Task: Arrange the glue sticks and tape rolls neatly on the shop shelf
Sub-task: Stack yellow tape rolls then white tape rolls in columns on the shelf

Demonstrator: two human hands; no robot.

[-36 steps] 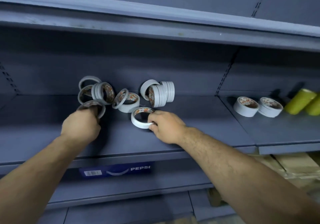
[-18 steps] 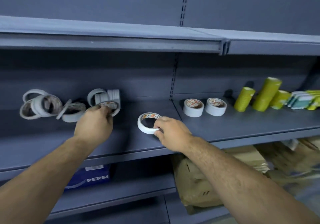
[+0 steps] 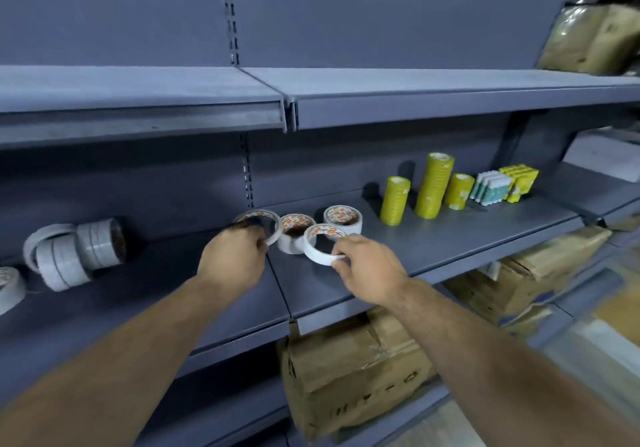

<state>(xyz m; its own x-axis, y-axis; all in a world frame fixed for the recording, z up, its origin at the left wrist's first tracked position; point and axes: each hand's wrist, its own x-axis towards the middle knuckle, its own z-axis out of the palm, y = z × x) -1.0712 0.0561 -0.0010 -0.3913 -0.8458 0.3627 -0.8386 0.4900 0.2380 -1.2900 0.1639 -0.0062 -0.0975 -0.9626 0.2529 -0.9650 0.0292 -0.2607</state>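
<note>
My left hand grips a thin white tape roll held over the grey shelf. My right hand pinches another thin white tape roll by its near rim. Both held rolls hover beside two white tape rolls lying flat: one between the hands, one just behind the right hand's roll. A loose cluster of white tape rolls lies at the left of the shelf. Yellow tape stacks stand further right.
White-green packets and a yellow box sit right of the yellow stacks. An upper shelf overhangs. Cardboard boxes fill the lower shelf, with more boxes to the right. Another white roll lies at the far left edge.
Both hands have carried their tape rolls to the right, from the left shelf section to the two flat rolls on the right section. The view has swung right.
</note>
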